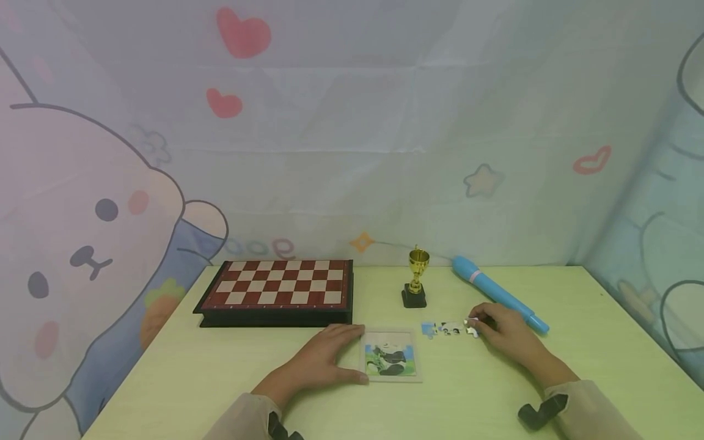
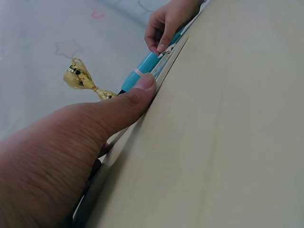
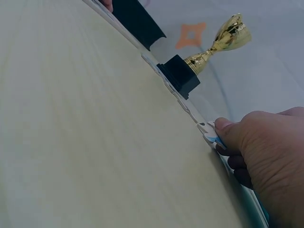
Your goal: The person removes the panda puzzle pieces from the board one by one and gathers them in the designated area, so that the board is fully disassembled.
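Head view. A puzzle piece (image 1: 472,330) is pinched at its edge by the fingertips of the right hand (image 1: 503,333), at the end of a short row of loose pieces (image 1: 442,329) laid just off that hand's fingertips. The piece is judged light, thin and stiff, easily bent at its tabs and prone to slide on a smooth top; it is best taken by the edges, between thumb and forefinger. The left hand (image 1: 324,360) is laid flat with fingers spread and the thumb set against the near edge of a puzzle tray (image 1: 392,357), in which a part-built panda picture is seen. Beyond the right hand a blue pen (image 1: 497,293) is laid slantwise; a small gold trophy (image 1: 417,278) on a black base stands between the hands, further off; a chessboard (image 1: 277,288) lies beyond the left hand.

Left wrist view. The thumb of the left hand (image 2: 71,156) is seen pressed on the tray's edge (image 2: 164,71); the right hand (image 2: 166,23), pen (image 2: 142,71) and trophy (image 2: 83,78) are seen beyond it.

Right wrist view. The piece (image 3: 211,135) is held at the fingertips of the right hand (image 3: 266,156), low on the table (image 3: 85,133); trophy (image 3: 209,52) beyond.

Surface and room. A pale, smooth, wood-grain table; a cartoon-printed cloth backdrop (image 1: 352,122) hung behind and at both sides.
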Motion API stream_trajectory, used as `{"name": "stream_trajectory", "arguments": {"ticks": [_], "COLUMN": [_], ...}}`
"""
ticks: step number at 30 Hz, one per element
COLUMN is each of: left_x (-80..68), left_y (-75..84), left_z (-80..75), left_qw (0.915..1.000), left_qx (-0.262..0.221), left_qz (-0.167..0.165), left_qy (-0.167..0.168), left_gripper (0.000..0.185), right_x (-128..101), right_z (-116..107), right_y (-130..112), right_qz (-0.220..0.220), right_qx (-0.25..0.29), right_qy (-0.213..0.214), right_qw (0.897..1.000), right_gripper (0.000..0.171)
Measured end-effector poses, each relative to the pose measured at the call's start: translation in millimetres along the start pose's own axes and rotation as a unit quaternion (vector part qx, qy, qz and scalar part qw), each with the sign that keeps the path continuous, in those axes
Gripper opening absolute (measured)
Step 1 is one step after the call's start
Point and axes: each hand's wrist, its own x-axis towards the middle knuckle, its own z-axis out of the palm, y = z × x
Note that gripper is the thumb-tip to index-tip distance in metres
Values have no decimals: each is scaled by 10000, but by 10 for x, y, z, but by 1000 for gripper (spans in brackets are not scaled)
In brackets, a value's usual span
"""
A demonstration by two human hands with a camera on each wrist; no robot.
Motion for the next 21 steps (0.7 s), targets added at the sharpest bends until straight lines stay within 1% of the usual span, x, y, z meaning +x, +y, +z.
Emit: {"name": "stream_trajectory", "arguments": {"ticks": [4,7,11,16,21], "left_x": [-7,-9,-6,-9,-9], "left_y": [0,7,20,33,11], "left_z": [-3,-11,-23,-34,-15], "left_qw": [10000,10000,10000,10000,10000], "left_qx": [-12,-39,-66,-78,-62], "left_qz": [-26,-26,-40,-31,-24], "left_qy": [-4,-4,-19,-26,-1], "left_gripper": [94,94,94,93,94], "right_x": [-3,-3,-3,-12,-13], "right_z": [1,-8,-8,14,23], "right_y": [-19,-40,-51,-22,-14], "right_qz": [144,171,125,-35,-78], "right_qx": [-31,-60,-123,-183,-110], "right_qy": [-96,-108,-99,-34,-64], "right_qw": [9998,9998,9998,9998,9999], "right_gripper": [12,12,11,11,10]}}
